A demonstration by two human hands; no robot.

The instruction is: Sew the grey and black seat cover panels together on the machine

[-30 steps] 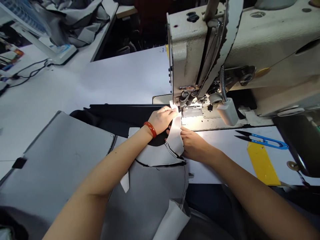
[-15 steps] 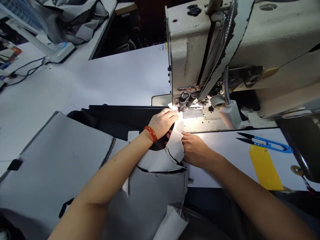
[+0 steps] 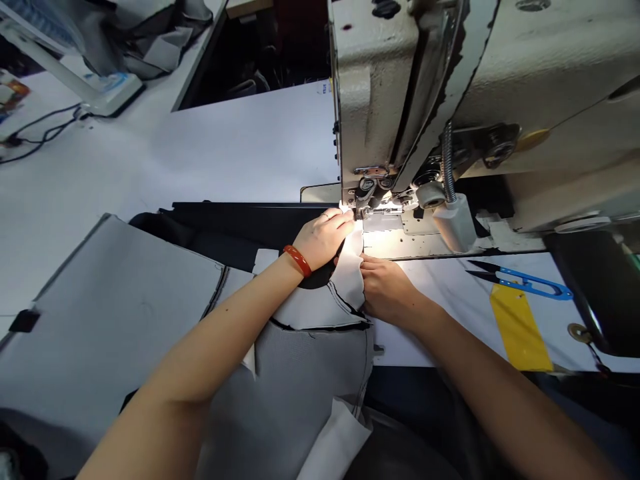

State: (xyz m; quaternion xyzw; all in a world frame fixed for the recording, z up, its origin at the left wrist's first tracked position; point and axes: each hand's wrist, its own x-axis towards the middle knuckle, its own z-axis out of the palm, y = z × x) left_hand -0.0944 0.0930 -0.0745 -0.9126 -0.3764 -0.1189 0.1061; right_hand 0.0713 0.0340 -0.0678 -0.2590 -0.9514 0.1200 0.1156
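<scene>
L. hand (image 3: 325,237) — fingers together, atop white strip (image 3: 349,273) just beside sewing mach. (image 3: 380,100) needle area; whether it grips, can't tell. R. hand (image 3: 389,288) holds strip's right edge, fingers partly hidden under it. Adjoining grey cloth (image 3: 310,373) extends past counter's (image 3: 250,147) near edge. Blue snips (image 3: 530,281) — partly over yellow tag (image 3: 523,333), nr. same edge, right of R. hand.

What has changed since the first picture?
More of a black tab shows beside the left forearm, and less of the pale flap. Nothing was visibly grasped or released: the left hand and right hand stay at the pale strip by the sewing machine. Blue snips still overlap the yellow tag.
</scene>
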